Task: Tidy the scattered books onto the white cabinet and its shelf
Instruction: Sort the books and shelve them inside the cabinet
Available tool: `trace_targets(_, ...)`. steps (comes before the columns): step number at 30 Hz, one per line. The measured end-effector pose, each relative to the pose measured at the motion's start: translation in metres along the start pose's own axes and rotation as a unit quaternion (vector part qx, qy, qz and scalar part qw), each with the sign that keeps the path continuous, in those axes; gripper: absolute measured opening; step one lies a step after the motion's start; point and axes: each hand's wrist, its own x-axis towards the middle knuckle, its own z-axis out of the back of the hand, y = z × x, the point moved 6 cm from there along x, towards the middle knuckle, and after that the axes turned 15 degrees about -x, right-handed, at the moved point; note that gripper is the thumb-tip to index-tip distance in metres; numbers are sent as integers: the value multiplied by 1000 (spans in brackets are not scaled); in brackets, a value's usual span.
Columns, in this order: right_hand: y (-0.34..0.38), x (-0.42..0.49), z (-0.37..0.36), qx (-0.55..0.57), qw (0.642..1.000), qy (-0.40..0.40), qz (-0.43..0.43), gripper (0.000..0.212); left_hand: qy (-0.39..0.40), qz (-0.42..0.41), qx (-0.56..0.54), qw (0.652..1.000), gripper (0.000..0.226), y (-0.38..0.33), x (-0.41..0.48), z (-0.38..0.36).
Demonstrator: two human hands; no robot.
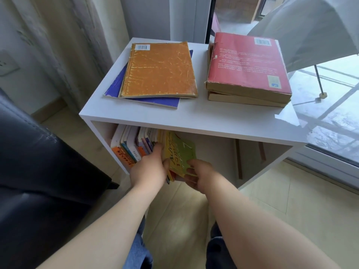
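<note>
On top of the white cabinet [223, 117] an orange book [159, 69] lies over a blue one [116, 84] at the left. At the right a thick red book [246, 63] lies on another thick book [244, 100]. In the shelf below, a row of thin books [132, 144] stands upright at the left side. A yellow-green book [179, 152] leans at the row's right end. My left hand [149, 167] presses against the row, thumb on the yellow-green book. My right hand [200, 175] grips that book's lower right corner.
A black leather seat [38, 171] stands close on the left. A curtain [64, 45] hangs behind it. An open white umbrella [310, 32] stands on the floor beyond the glass door at the right. The right half of the shelf [233, 162] holds no books.
</note>
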Motion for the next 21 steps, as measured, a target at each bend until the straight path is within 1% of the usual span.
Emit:
trace_targets(2,11,-18,7,-41,998,-7,40,12,-10,-1,9,1000,34,-3,-6,12)
trace_targets(4,16,-33,13,-68,996,-7,59,8,-21,-5,11,1000,27,-7,-11,25)
trace_targets(6,21,-52,17,-93,993,-6,79,6,-31,-20,-1,999,24,-15,-17,42)
trace_targets(8,28,-65,20,-130,986,-14,106,10,-42,-51,-25,997,24,-25,-22,56)
trace_targets(10,38,-79,23,-167,975,-28,143,14,-48,-91,-72,992,23,-40,-29,68)
trace_targets(12,50,-90,25,-191,964,-34,181,10,-49,-129,-103,985,22,-56,-33,77)
trace_targets(13,61,-102,24,-203,957,-33,206,7,-55,-146,-107,982,23,-65,-35,87)
trace_targets(15,75,-116,24,-226,944,-32,240,9,-60,-155,-104,981,25,-76,-32,95)
trace_targets(17,94,-131,27,-234,931,-54,276,11,-57,-159,-87,982,26,-85,-26,105)
trace_targets(19,114,-143,35,-230,915,-98,316,17,-48,-158,-63,984,22,-94,-18,114)
trace_targets(21,131,-150,45,-253,888,-151,353,24,-37,-143,-44,988,19,-101,-8,121)
